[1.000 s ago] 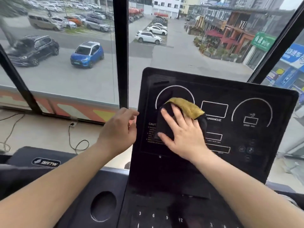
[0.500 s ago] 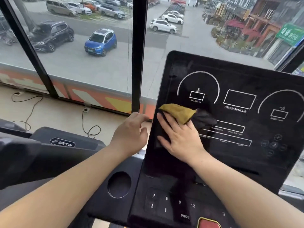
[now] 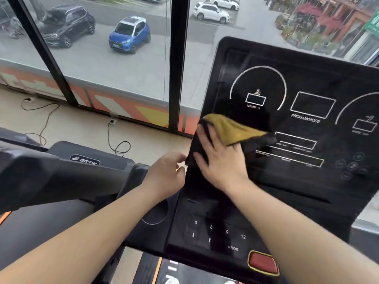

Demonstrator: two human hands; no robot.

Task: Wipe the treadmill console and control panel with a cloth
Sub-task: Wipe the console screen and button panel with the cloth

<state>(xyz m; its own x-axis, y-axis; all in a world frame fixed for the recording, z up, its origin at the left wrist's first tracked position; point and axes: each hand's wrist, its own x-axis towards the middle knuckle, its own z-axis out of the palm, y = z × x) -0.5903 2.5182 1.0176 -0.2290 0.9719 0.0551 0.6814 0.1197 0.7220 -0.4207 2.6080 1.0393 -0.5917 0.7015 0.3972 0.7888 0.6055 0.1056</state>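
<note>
The person is wiping the upright display of the treadmill console [image 3: 320,64]. The right hand [image 3: 220,160] is lying flat with fingers straight and spread, pressing a cloth [image 3: 231,128], mustard-yellow on one face and black on the other, against the lower left part of the display, just below the incline dial and at the console's left edge. The left hand [image 3: 164,177] is sitting at that same edge with fingers loosely curled. Motion blur is hiding whether it is gripping the edge or only touching it.

The work is looking partway through. The cloth is covering only the left side of the display, and the glossy black surface is showing no clear line between wiped and unwiped areas, so what is finished cannot be judged. The centre and right-hand dials are lying well apart from the cloth. The lower control panel [image 3: 217,232] and its red stop button [image 3: 263,262] are sitting below the wrist with nothing on them, so they are probably waiting their turn.

Printed on the display are "INCLINE %" under the left dial and what is reading as "PROGAMMODE" under the centre box. The small captions by the lower boxes are too blurred to read. The control panel is carrying 3, 6, 9, 12 and "PROG". The neighbouring treadmill [image 3: 85,160] on the left is bearing a "BRTW" badge.
</note>
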